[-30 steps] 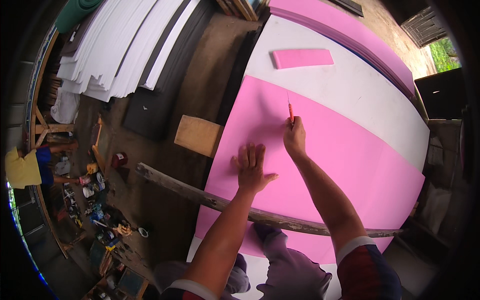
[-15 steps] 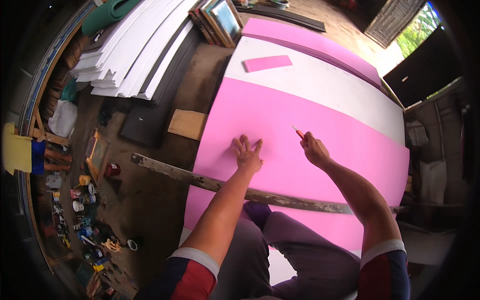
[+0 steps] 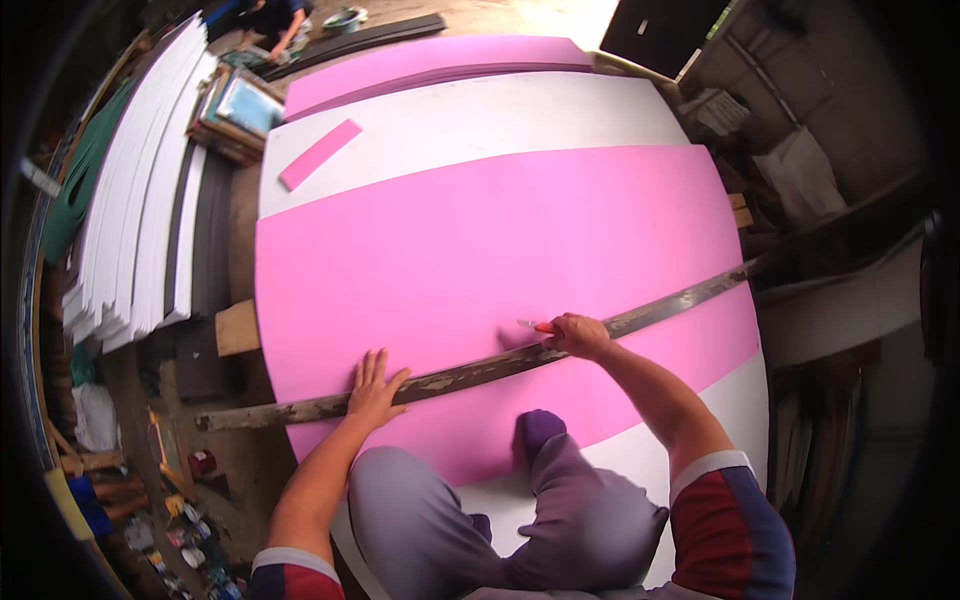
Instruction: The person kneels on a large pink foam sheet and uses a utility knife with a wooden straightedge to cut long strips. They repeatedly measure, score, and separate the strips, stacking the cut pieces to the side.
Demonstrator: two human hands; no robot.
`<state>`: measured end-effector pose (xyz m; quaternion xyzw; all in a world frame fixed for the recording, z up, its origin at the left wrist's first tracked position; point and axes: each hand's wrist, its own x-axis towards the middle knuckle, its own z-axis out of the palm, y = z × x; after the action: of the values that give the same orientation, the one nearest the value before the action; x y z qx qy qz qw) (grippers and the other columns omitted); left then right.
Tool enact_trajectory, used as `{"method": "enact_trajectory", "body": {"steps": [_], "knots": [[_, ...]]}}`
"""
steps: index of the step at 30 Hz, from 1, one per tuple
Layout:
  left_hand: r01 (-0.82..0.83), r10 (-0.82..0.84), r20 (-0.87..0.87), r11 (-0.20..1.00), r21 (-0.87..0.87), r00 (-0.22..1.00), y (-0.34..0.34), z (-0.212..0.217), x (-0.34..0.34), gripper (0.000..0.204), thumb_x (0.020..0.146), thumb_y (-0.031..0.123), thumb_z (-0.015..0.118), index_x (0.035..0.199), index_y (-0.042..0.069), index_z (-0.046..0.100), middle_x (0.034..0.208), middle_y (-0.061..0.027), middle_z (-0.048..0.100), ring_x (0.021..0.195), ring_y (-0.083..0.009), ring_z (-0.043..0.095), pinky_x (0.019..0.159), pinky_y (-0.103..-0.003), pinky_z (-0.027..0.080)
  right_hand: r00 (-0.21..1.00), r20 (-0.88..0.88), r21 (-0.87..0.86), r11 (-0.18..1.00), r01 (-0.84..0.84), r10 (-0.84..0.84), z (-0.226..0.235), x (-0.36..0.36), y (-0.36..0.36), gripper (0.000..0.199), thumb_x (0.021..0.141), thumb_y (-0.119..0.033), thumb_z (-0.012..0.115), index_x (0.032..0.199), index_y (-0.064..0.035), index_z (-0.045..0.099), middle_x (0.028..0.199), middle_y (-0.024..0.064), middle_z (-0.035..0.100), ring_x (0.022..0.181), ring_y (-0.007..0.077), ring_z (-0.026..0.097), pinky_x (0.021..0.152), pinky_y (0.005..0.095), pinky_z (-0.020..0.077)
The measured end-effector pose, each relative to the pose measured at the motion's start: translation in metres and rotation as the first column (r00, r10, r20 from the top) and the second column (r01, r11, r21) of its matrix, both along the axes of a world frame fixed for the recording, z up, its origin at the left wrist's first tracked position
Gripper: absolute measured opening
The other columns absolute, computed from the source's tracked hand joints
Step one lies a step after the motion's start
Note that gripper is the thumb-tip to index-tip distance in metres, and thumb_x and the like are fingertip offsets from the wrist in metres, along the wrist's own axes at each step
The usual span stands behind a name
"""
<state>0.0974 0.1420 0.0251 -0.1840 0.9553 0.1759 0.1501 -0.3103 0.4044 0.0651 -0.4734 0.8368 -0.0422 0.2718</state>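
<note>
A long worn straight bar point(image 3: 470, 374) with patchy dark paint lies across a large pink sheet point(image 3: 450, 260). My left hand point(image 3: 375, 395) rests flat over the bar's left part, fingers spread onto the pink surface beyond it. In my closed right hand point(image 3: 581, 335) is a red-handled cutter knife point(image 3: 544, 327), its pale blade pointing left just past the bar's far edge. Whether the blade touches the sheet I cannot tell. My legs and a purple-socked foot are on the sheets at the near side.
A white sheet point(image 3: 480, 115) shows beyond the pink one, with a small pink strip point(image 3: 320, 155) on it. Stacked white sheets point(image 3: 140, 200) and framed pieces point(image 3: 240, 105) stand at left. Another person point(image 3: 285, 25) crouches at far left. Paint pots point(image 3: 185, 535) clutter the lower left.
The view has turned rightward. My left hand has moved from the pink sheet onto the bar. My right hand has brought the knife down to the bar, which now lies farther from me.
</note>
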Motion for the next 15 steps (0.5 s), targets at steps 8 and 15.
{"method": "enact_trajectory", "body": {"steps": [8, 15], "knots": [[0.006, -0.033, -0.176, 0.988, -0.152, 0.984, 0.012, -0.034, 0.024, 0.08, 0.073, 0.044, 0.09, 0.14, 0.014, 0.058, 0.167, -0.0274, 0.023, 0.158, -0.0497, 0.012, 0.122, -0.074, 0.011, 0.962, -0.267, -0.092, 0.995, 0.026, -0.049, -0.029, -0.042, 0.102, 0.063, 0.089, -0.041, 0.078, 0.144, -0.0248, 0.053, 0.139, 0.0028, 0.056, 0.1, 0.0263, 0.074, 0.069, 0.0403, 0.0616], [0.0, -0.033, -0.174, 0.982, -0.187, 0.984, -0.01, -0.022, 0.003, 0.075, 0.074, 0.043, 0.09, 0.134, 0.009, 0.059, 0.167, -0.019, 0.031, 0.159, -0.0458, 0.015, 0.123, -0.073, 0.012, 0.949, -0.306, -0.153, 0.988, 0.033, -0.079, -0.012, -0.071, 0.1, 0.049, 0.093, -0.043, 0.072, 0.136, -0.0264, 0.055, 0.132, 0.0066, 0.057, 0.088, 0.0275, 0.076, 0.066, 0.0439, 0.0597]]}}
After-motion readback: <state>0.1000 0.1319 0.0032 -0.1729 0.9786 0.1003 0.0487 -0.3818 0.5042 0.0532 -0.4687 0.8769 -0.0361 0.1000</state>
